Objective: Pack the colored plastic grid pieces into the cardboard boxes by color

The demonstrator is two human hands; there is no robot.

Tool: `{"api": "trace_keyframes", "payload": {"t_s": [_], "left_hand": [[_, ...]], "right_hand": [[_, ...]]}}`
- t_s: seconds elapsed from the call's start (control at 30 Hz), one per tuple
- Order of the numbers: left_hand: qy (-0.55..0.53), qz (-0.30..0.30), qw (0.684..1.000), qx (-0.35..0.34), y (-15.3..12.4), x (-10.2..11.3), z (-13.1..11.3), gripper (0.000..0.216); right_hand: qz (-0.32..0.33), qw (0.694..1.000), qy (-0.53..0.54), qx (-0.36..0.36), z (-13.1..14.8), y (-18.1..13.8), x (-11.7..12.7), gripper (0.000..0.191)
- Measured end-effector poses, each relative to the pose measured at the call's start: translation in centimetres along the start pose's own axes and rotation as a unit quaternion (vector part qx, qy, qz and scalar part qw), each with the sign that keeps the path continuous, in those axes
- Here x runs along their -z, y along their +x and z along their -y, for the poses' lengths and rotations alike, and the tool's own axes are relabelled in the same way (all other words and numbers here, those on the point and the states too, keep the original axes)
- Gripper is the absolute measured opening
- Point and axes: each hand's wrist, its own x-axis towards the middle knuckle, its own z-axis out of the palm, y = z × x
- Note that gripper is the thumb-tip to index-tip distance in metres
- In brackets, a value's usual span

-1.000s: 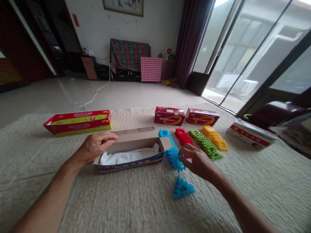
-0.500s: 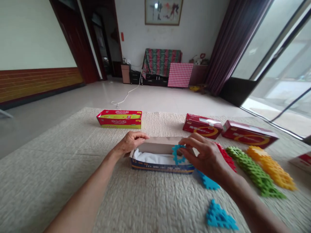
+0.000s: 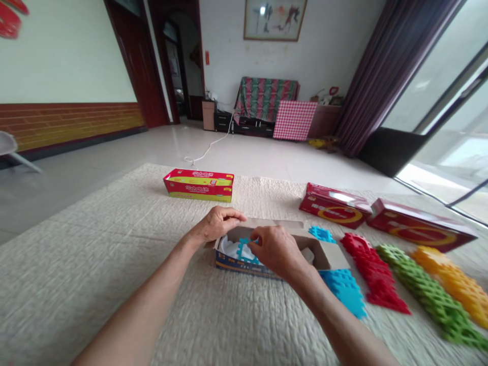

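Note:
An open blue cardboard box [image 3: 238, 265] sits in front of me with white cloth or soft wrapping [image 3: 229, 247] inside. My left hand [image 3: 218, 223] pinches the flap at its far left corner, thumb and fingers together. My right hand [image 3: 276, 249] reaches into the box and grips a light-blue toothed plastic building piece [image 3: 244, 250] just above the white material. The fingertips of the right hand are partly hidden behind the hand. Other blue toothed pieces [image 3: 345, 292] lie by the box's right end, and one [image 3: 321, 234] lies behind its right flap.
Rows of red [image 3: 375, 274], green [image 3: 427, 295] and yellow [image 3: 452, 277] toothed pieces lie to the right. Two dark red boxes [image 3: 335, 206] [image 3: 421, 223] stand behind them. A red and yellow-green box [image 3: 200, 188] stands at the far left of the quilted mat [image 3: 125, 244].
My right hand has moved left and down into the box with the blue piece. My left hand keeps its grip on the box flap. The view has swung slightly left.

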Motion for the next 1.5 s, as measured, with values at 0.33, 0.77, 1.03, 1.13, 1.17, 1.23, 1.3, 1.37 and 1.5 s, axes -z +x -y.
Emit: {"api": "trace_keyframes", "payload": {"t_s": [0.33,0.77,1.03,1.13,1.17,1.23,1.3,1.37,1.5], "left_hand": [[0.007,-0.003,1.0,-0.003,0.0,-0.1,-0.1,0.022],[0.067,0.05,0.997,0.003,-0.1,-0.2,-0.7,0.018],[0.085,0.049,0.995,0.005,-0.1,0.0,-0.9,0.02],[0.082,0.045,0.996,0.012,-0.1,0.0,-0.9,0.019],[0.081,0.047,0.996,0.013,-0.1,0.0,-0.9,0.019],[0.08,0.049,0.996,0.013,-0.1,-0.1,-0.8,0.019],[0.08,0.049,0.996,0.01,-0.1,-0.1,-0.7,0.019],[0.082,0.049,0.995,0.007,-0.1,-0.1,-0.7,0.019],[0.087,0.054,0.995,0.011,-0.1,-0.1,-0.8,0.02]], "right_hand": [[0.011,1.0,-0.009,0.005,0.0,0.3,-0.3,0.015],[-0.1,0.994,0.002,-0.054,-11.6,-9.4,9.0,0.023],[0.036,0.992,-0.1,-0.064,-14.2,-13.2,5.7,0.023],[0.019,0.985,-0.145,-0.09,-12.7,-13.4,3.9,0.037],[0.007,0.98,-0.165,-0.108,-12.2,-13.4,3.4,0.037],[-0.006,0.97,-0.195,-0.142,-11.3,-13.4,2.7,0.036],[-0.005,0.965,-0.206,-0.16,-10.8,-13.2,2.3,0.034],[0.003,0.967,-0.2,-0.16,-10.5,-13.0,2.2,0.031],[0.007,0.97,-0.185,-0.155,-10.7,-12.8,2.1,0.025]]}}
